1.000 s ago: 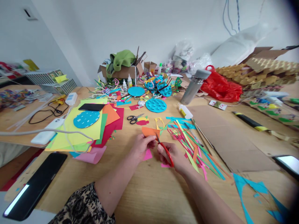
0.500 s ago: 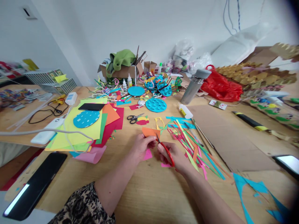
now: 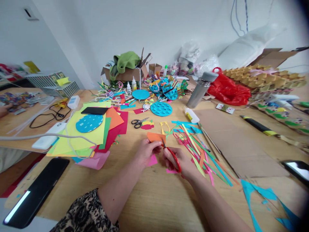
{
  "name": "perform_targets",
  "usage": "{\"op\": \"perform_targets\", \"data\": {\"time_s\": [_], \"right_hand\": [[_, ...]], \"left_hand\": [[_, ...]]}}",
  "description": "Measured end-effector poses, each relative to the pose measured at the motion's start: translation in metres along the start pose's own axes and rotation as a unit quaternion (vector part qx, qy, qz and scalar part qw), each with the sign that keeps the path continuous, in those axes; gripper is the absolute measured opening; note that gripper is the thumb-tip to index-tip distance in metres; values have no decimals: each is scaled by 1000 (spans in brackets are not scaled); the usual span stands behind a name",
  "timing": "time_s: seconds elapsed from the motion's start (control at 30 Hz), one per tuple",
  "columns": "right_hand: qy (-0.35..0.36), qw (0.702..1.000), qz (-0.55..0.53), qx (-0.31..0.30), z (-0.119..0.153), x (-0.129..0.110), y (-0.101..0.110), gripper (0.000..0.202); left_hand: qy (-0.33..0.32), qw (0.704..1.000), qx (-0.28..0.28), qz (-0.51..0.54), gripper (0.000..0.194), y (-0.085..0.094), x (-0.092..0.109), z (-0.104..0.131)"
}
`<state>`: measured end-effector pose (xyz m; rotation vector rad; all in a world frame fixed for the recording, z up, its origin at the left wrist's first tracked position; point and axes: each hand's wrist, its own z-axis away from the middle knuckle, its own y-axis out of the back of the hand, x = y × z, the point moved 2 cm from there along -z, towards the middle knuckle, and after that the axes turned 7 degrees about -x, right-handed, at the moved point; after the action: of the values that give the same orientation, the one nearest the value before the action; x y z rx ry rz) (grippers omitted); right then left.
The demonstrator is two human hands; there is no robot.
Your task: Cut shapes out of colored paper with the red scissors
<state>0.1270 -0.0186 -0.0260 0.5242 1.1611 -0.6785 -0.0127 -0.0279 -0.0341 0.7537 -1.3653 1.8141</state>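
Observation:
A small piece of orange paper [image 3: 154, 137] is pinched in my left hand [image 3: 147, 150]. My right hand [image 3: 177, 161] is wrapped round the red handles of a pair of scissors [image 3: 174, 158], whose blades meet the right edge of the orange paper. Pink paper scraps [image 3: 152, 160] lie on the table under and beside my hands. Beyond them rest a second pair of scissors with black handles [image 3: 137, 123], red and yellow cut shapes [image 3: 147, 124] and a yellow paper cutout [image 3: 164, 127]. Coloured paper strips [image 3: 198, 148] are heaped just right of my right hand.
Stacked coloured sheets [image 3: 74, 141] and a black phone [image 3: 37, 190] lie to the left. A glue bottle [image 3: 191, 115], a steel flask [image 3: 201, 90] and a flat cardboard sheet [image 3: 236, 145] are to the right. Blue discs [image 3: 161, 109] and craft pieces spread across the back.
My hands, the orange paper and the scissors stay almost in place; the scissor handles shift very slightly. At far right, the upper egg tray has come down onto the stack. A person's hand shows at far left.

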Motion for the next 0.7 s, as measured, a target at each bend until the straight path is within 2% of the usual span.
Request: {"op": "perform_targets", "data": {"time_s": [0.3, 0.7], "right_hand": [[12, 1000, 8, -5, -1, 2, 1, 62], [9, 999, 36, -2, 1, -4, 3, 62]], "left_hand": [[-2, 1000, -15, -1, 20, -1, -1, 1], [0, 1000, -4, -1, 18, 0, -1, 0]]}}
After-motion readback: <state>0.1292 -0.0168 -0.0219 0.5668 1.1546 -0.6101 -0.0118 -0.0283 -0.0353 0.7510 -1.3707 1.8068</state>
